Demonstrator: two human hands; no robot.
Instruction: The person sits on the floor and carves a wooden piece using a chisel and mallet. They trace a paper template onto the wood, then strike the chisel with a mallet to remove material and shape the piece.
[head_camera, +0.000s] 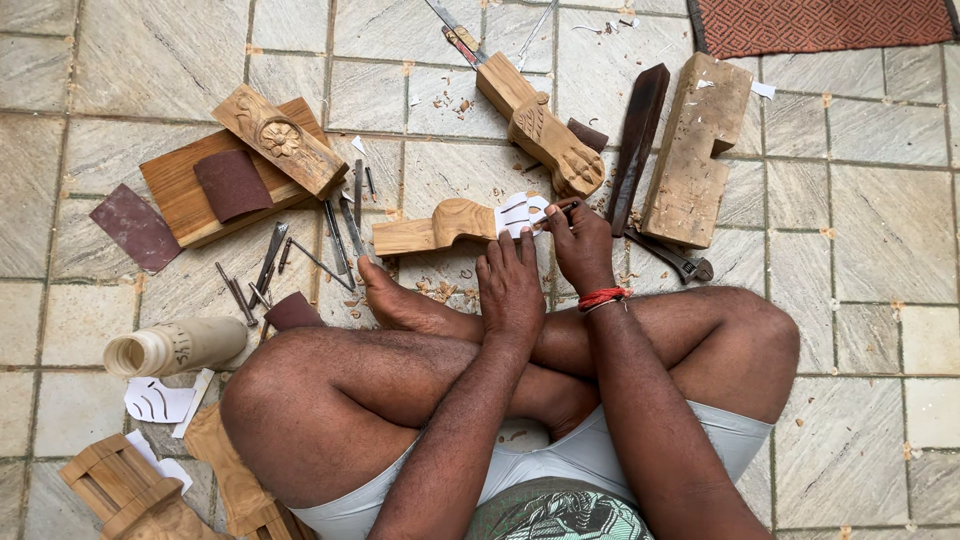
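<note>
Your left hand (510, 285) presses white paper template (522, 214) flat onto pale curved carved wood piece (440, 226) lying on stone tile floor (860, 220). Your right hand (580, 240) pinches dark pen (567, 208) at template edge. Tracing seems underway; wood under template uncarved. Steel chisels (340, 235) lie beside.

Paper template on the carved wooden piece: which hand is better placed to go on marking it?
Probably the right hand: it holds a dark pen-like tool at the edge of the paper template. The left hand lies flat, fingers steadying the carved wooden piece.
</note>
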